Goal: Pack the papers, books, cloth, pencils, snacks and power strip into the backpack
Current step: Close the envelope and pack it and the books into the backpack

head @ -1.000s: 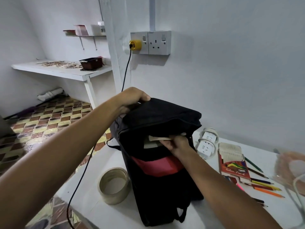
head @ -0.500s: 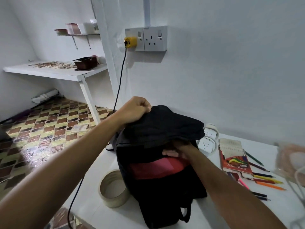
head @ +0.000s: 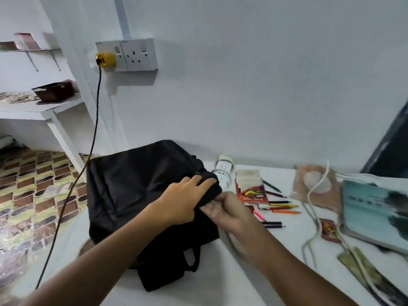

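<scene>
Black backpack (head: 141,195) of soft, faintly shiny woven fabric, slumped flat on the white desk (head: 231,283), straps trailing toward the near edge. Left hand (head: 183,199) laid over its right corner, fingers fairly straight and pressing the fabric down. Right hand (head: 223,213) just beside it, palm up, thumb and fingers pinching a fold of the same corner (whether a zip pull sits in that pinch cannot be told).

To the right of the bag, near the far wall — white power strip (head: 223,173), rounded at the ends, cord coiled around it. Next to it a red cardboard pencil box (head: 251,188) with a pale flap, and loose coloured pencils (head: 282,206) scattered thin and straight on the desk. Farther right, a clear crinkled snack bag (head: 313,188) with a white cord draped across, a small red packet (head: 330,230), a teal-covered book (head: 375,210) lying flat, and long glossy paper strips (head: 371,274) at the near right.

On the far wall, a double socket (head: 132,55) with a yellow plug (head: 106,59) — black cable hanging to the left.
</scene>
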A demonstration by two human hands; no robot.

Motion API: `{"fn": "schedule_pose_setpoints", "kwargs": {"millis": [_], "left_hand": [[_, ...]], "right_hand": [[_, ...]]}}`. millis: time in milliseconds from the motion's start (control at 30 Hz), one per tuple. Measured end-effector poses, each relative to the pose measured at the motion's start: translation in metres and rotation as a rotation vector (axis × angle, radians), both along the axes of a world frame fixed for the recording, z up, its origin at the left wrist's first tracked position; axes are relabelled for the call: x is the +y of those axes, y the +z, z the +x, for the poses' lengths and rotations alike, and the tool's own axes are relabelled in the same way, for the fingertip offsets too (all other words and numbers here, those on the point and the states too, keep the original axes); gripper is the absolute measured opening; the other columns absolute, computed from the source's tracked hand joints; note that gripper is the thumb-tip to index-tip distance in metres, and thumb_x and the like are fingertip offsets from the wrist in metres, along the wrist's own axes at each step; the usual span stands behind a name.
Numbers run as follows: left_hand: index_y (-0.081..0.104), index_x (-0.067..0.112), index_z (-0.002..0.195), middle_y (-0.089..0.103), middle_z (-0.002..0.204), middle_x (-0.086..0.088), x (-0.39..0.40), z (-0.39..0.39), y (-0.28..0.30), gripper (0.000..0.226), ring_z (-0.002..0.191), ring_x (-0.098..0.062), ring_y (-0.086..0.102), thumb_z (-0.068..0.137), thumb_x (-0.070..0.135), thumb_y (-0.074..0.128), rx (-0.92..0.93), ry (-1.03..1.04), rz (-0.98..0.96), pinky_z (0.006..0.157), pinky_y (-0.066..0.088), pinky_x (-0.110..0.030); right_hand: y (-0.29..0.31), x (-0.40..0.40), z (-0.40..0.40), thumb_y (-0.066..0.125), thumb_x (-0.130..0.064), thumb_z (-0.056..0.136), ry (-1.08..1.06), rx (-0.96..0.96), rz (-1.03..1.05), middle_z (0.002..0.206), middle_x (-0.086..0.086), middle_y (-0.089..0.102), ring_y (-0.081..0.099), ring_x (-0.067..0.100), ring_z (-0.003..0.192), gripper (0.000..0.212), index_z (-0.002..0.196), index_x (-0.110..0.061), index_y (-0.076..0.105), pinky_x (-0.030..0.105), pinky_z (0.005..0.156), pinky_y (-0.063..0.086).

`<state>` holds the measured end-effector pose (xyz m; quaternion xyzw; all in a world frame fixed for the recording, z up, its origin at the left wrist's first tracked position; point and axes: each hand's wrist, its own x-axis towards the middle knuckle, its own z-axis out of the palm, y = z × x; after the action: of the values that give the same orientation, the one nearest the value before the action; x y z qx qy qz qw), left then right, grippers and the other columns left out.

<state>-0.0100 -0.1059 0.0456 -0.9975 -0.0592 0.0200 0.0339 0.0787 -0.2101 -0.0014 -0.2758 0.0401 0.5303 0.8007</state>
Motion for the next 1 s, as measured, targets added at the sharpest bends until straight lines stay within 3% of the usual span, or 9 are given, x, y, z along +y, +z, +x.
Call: {"fn": "schedule_pose_setpoints", "kwargs": {"millis": [100, 233, 300, 433, 533, 600, 767, 900, 1000], "left_hand": [[0.022, 0.030, 0.144, 0.048, 0.130, 0.000, -0.002, 0.015, -0.009, 0.075, 0.119, -0.026, 0.051, 0.079, 0.019, 0.058, -0.012, 0.059, -0.045, 0.092, 0.047, -0.043], [0.030, 0.034, 0.142, 0.046, 0.136, 0.003, -0.036, 0.043, -0.016, 0.082, 0.124, -0.022, 0.046, 0.072, 0.057, 0.065, 0.111, -0.017, -0.014, 0.099, 0.043, -0.041], [0.033, 0.033, 0.141, 0.050, 0.134, 0.002, -0.065, 0.062, -0.015, 0.076, 0.123, -0.022, 0.048, 0.075, 0.058, 0.062, 0.067, -0.068, -0.059, 0.097, 0.044, -0.041], [0.042, 0.028, 0.137, 0.052, 0.134, 0.000, -0.121, 0.104, -0.029, 0.060, 0.123, -0.023, 0.049, 0.083, 0.048, 0.059, 0.023, -0.194, -0.229, 0.097, 0.043, -0.036], [0.048, 0.026, 0.132, 0.054, 0.131, 0.001, -0.163, 0.130, -0.044, 0.053, 0.121, -0.018, 0.051, 0.084, 0.043, 0.063, 0.098, -0.314, -0.370, 0.096, 0.041, -0.029], [0.052, 0.026, 0.128, 0.057, 0.126, 0.001, -0.187, 0.140, -0.051, 0.048, 0.113, -0.014, 0.053, 0.084, 0.039, 0.066, 0.130, -0.352, -0.498, 0.092, 0.042, -0.025], [0.062, 0.021, 0.115, 0.065, 0.113, 0.004, -0.223, 0.153, -0.056, 0.033, 0.100, -0.011, 0.058, 0.085, 0.033, 0.068, 0.059, -0.410, -0.659, 0.084, 0.046, -0.022], [0.060, 0.019, 0.120, 0.062, 0.122, 0.003, -0.208, 0.151, -0.051, 0.036, 0.107, -0.008, 0.056, 0.086, 0.026, 0.067, -0.041, -0.368, -0.661, 0.085, 0.041, -0.013], [0.060, 0.021, 0.122, 0.061, 0.123, 0.004, -0.166, 0.134, -0.037, 0.040, 0.113, -0.012, 0.055, 0.082, 0.025, 0.067, -0.145, -0.257, -0.579, 0.094, 0.043, -0.022]], "right_hand": [[0.005, -0.048, 0.020, 0.037, 0.004, 0.093, 0.017, -0.187, -0.147, 0.099, 0.029, 0.067, 0.071, 0.038, 0.078, 0.025, 0.110, 0.006, 0.055, 0.040, 0.067, 0.060], [0.014, -0.131, 0.055, 0.042, 0.002, 0.093, -0.151, -0.448, -0.392, 0.095, 0.024, 0.068, 0.071, 0.033, 0.071, 0.017, 0.097, -0.002, 0.058, 0.035, 0.061, 0.059], [0.011, -0.169, 0.074, 0.045, 0.001, 0.092, -0.337, -0.613, -0.627, 0.089, 0.018, 0.068, 0.068, 0.032, 0.068, 0.015, 0.090, -0.006, 0.058, 0.034, 0.059, 0.056], [-0.010, -0.250, 0.115, 0.052, -0.004, 0.085, -0.608, -1.083, -1.302, 0.095, 0.009, 0.068, 0.062, 0.031, 0.092, 0.015, 0.088, -0.009, 0.065, 0.033, 0.072, 0.046], [-0.035, -0.313, 0.132, 0.055, -0.018, 0.085, -0.477, -1.133, -1.758, 0.115, 0.015, 0.061, 0.053, 0.036, 0.107, 0.028, 0.112, -0.013, 0.060, 0.036, 0.085, 0.045], [-0.052, -0.337, 0.134, 0.053, -0.032, 0.086, -0.332, -1.109, -1.961, 0.114, 0.016, 0.061, 0.051, 0.037, 0.107, 0.033, 0.114, -0.014, 0.056, 0.040, 0.087, 0.046], [-0.064, -0.350, 0.135, 0.072, -0.038, 0.076, -0.541, -1.055, -1.926, 0.104, 0.016, 0.066, 0.055, 0.034, 0.101, 0.050, 0.112, -0.010, 0.051, 0.038, 0.082, 0.045], [-0.034, -0.338, 0.145, 0.073, -0.008, 0.074, -0.876, -0.820, -1.398, 0.106, 0.014, 0.067, 0.060, 0.026, 0.087, 0.040, 0.111, -0.004, 0.059, 0.027, 0.070, 0.043], [-0.004, -0.318, 0.150, 0.065, -0.001, 0.078, -1.005, -0.764, -1.203, 0.114, 0.012, 0.065, 0.060, 0.026, 0.096, 0.039, 0.117, -0.004, 0.062, 0.025, 0.077, 0.041]]}}
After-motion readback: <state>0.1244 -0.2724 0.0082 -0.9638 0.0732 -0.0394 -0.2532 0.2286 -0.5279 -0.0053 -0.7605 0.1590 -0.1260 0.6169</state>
